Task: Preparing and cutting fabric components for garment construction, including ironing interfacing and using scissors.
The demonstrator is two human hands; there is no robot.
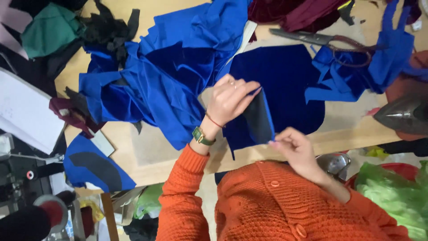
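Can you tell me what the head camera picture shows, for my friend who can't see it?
A person in an orange cardigan holds a dark blue fabric piece between left hand and right hand. Blue cloth, scissors and an iron lie on the table.

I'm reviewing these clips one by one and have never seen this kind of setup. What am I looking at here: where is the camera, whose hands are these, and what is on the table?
There is no machine. A person wears one camera on the head, looking down, so you see their own orange cardigan and both bare hands over a wooden table.

The hand with the green watch, on the picture's left, and the other hand together pinch a small dark blue fabric piece, folded so its dark grey backing shows.

On the table lie a big heap of bright blue cloth, a flat dark blue velvet piece, scissors, dark red fabric and black scraps. An iron sits at the right edge, and a green bag lies below the table edge.
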